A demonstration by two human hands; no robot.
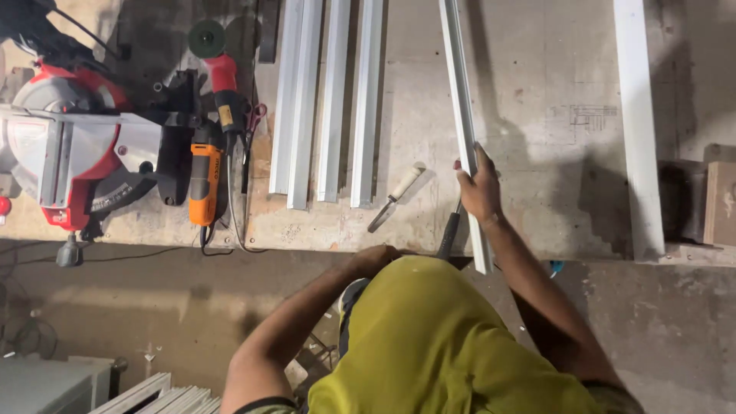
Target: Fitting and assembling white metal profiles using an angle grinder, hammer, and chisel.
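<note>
Rough concrete floor [153,307] runs along the near edge of the view, with a stack of white strips [165,399] lying on it at lower left beside a grey box [46,387]. Above it, the person's yellow-green shirt [437,345] fills the near middle.

At the front edge of the worn, stained counter [537,153], the left hand [374,261] rests low against the person's body; its fingers are hidden, so I cannot tell how far it is closed or whether it has anything in it. The right hand [479,188] is wrapped closed around a long white profile strip [462,115], which lies lengthwise on the counter with its near end sticking out past the edge. A dark-handled tool [449,234] sits just under that hand, partly hidden.

Just beside, to the left, lies a small scraper with a pale handle [395,197]. Farther left, three more white profiles [330,100] lie side by side, parallel to the held one. Beyond them are an orange power tool [205,172], a red angle grinder with a green disc [218,69], and a red mitre saw [69,146] at the far left. Another white strip [638,123] lies well apart on the right, near a wooden block [721,203].
</note>
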